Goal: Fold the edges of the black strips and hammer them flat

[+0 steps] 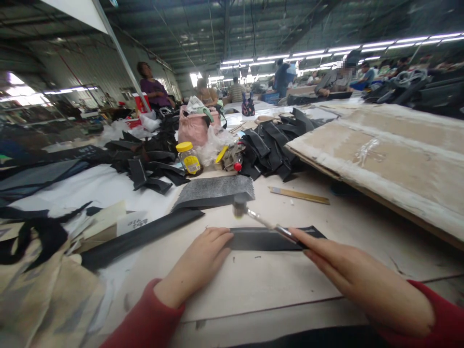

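A folded black fabric strip [268, 240] lies flat across the pale board in front of me. My left hand [197, 261] rests at its left end, fingers together and pressed on the material; its fingertips partly cover that end. In my right hand [348, 270] is a small hammer [259, 217], gripped by its handle. The hammer's dark head is blurred and hangs just above and behind the strip. Behind it lies a grey textured piece with zigzag edges [213, 189]. A long black strip [145, 239] runs diagonally to the left.
A yellow-lidded jar [188, 158], a pink bag [195, 128] and piles of black pieces [268, 145] stand behind. A wooden ruler [299, 195] lies right of centre. A large raised board [384, 154] juts in at right. Papers and scraps [134, 222] lie left; people work farther back.
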`<state>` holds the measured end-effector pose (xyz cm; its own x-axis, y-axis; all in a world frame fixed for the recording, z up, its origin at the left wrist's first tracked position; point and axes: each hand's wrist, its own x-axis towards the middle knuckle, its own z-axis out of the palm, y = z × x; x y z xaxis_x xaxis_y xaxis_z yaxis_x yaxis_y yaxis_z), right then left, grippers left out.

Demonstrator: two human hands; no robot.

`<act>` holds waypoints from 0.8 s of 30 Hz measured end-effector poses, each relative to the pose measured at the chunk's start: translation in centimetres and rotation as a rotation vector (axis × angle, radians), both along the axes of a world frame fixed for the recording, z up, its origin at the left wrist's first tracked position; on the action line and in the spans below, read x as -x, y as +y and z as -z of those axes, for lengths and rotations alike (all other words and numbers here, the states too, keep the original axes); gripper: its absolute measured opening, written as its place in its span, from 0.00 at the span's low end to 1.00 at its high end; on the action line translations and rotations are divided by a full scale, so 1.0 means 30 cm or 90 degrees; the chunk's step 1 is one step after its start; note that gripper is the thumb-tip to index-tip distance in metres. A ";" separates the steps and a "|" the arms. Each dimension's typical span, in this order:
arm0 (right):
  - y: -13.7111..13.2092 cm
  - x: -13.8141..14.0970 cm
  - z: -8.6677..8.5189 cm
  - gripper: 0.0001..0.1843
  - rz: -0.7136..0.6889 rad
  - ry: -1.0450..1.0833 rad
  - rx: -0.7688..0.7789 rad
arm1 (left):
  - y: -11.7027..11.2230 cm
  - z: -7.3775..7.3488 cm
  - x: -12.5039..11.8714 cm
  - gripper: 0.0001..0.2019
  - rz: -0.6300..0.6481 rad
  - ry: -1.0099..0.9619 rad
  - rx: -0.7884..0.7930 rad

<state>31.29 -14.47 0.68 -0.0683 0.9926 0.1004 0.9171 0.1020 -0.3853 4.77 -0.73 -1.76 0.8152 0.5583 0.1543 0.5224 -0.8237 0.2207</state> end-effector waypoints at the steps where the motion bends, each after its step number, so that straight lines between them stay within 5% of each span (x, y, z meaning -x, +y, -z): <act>1: 0.005 -0.002 0.013 0.24 -0.007 -0.010 0.027 | 0.000 0.000 0.000 0.14 0.000 0.002 0.001; 9: 0.016 0.010 -0.012 0.25 -0.013 0.026 -0.053 | -0.004 0.008 0.002 0.12 -0.016 -0.028 0.009; 14: 0.022 0.029 0.018 0.24 -0.053 0.001 0.023 | -0.002 0.003 0.004 0.09 -0.018 -0.018 0.031; 20: 0.047 0.043 -0.026 0.25 -0.024 0.037 -0.069 | -0.002 0.004 0.006 0.08 -0.011 -0.038 0.020; 24: 0.053 0.065 0.004 0.24 -0.041 0.007 -0.018 | -0.002 -0.001 0.002 0.06 -0.019 -0.012 0.029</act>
